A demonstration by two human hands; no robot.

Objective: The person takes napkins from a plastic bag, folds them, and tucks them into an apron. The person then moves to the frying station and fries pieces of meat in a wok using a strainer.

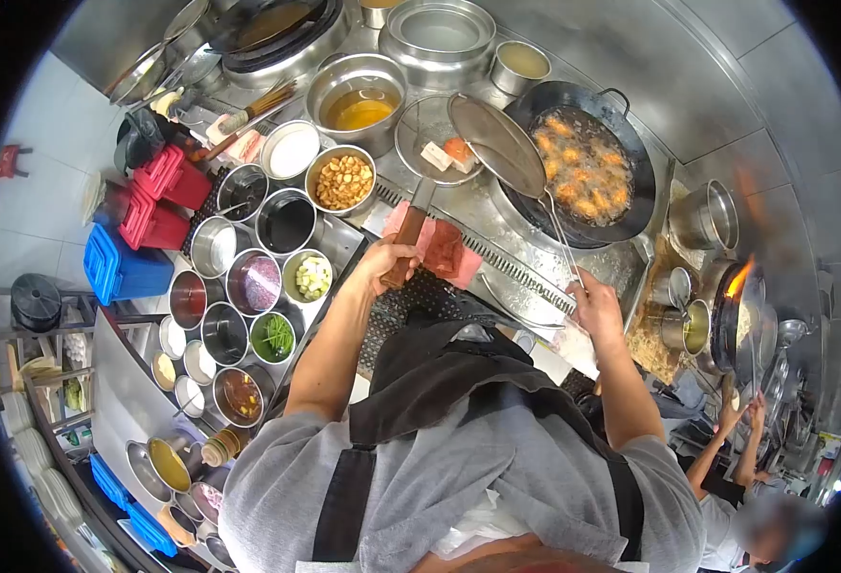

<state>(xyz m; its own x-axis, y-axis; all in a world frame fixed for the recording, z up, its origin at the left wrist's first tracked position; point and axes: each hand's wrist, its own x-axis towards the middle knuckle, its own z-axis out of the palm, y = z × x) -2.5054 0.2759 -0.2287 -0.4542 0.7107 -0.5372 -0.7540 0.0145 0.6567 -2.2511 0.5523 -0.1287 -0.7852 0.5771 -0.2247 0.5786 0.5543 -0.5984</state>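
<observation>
My left hand [392, 266] is closed around the wooden handle [408, 236] of a round mesh strainer [419, 131]. A pale block [436, 156] and an orange piece [460, 153] show within its rim; I cannot tell exactly what they are. My right hand [594, 304] grips the thin metal handle of a mesh skimmer [499, 145], whose head is tilted at the left side of a black wok [640, 186]. Inside the wok, several orange-brown pieces [588, 172] fry in bubbling oil. Red and pink cloths [445, 252] lie beside my left hand.
Metal pots with sauces and chopped ingredients [253, 280] stand at the left, near a bowl of browned cubes [341, 181]. A bowl of yellow liquid [357, 108] sits behind. Flame [742, 277] rises at another wok on the right, where a co-worker's hands [732, 411] work.
</observation>
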